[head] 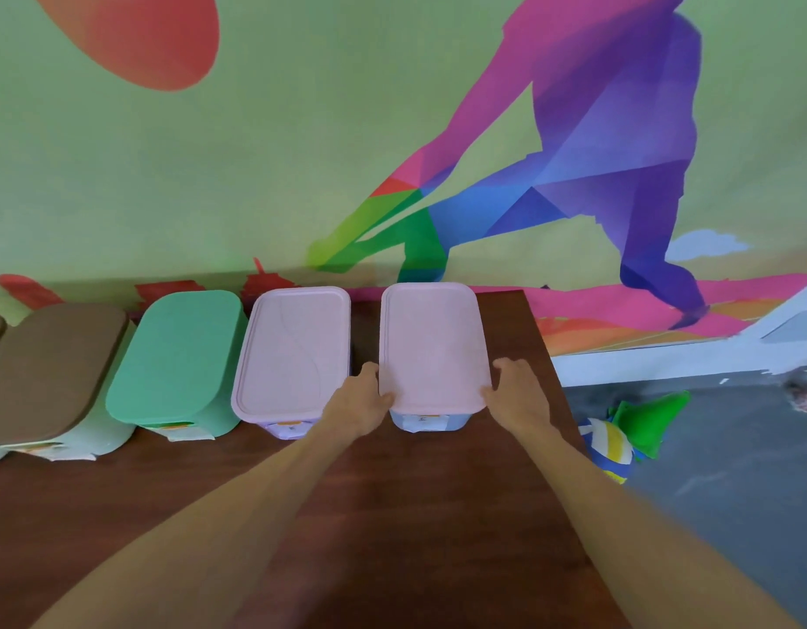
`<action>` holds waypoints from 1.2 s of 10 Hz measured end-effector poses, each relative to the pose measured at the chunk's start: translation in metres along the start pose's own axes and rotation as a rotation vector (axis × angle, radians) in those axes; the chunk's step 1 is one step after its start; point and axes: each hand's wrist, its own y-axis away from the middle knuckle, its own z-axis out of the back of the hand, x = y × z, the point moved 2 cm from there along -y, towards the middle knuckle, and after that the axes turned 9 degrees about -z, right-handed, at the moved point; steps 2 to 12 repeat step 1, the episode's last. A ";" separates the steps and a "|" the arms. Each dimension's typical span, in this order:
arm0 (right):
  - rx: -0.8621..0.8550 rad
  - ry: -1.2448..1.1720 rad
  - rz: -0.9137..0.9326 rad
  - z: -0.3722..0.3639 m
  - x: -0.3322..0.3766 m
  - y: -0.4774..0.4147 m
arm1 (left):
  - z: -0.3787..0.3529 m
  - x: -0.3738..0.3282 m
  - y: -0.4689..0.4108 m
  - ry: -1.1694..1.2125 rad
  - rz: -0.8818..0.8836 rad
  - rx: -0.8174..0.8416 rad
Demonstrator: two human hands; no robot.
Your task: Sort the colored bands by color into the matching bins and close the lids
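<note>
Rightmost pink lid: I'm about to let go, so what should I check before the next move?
1. Left hand grips the near left corner of the pink rectangular plastic lid: ok.
2. Right hand grips its near right corner: ok.
3. Lid level on the pale blue plastic bin: ok.
4. Lid clicked shut all round: cannot tell.
5. Second pink plastic lid, mint green plastic lid and brown plastic lid on their bins: ok.
6. Bands sorted inside: cannot tell, hidden.
</note>
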 end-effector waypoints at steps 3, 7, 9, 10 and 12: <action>-0.020 0.019 0.100 0.008 0.026 0.007 | 0.030 0.000 0.002 0.019 -0.121 0.018; -0.020 0.019 0.100 0.008 0.026 0.007 | 0.030 0.000 0.002 0.019 -0.121 0.018; -0.020 0.019 0.100 0.008 0.026 0.007 | 0.030 0.000 0.002 0.019 -0.121 0.018; -0.020 0.019 0.100 0.008 0.026 0.007 | 0.030 0.000 0.002 0.019 -0.121 0.018; -0.020 0.019 0.100 0.008 0.026 0.007 | 0.030 0.000 0.002 0.019 -0.121 0.018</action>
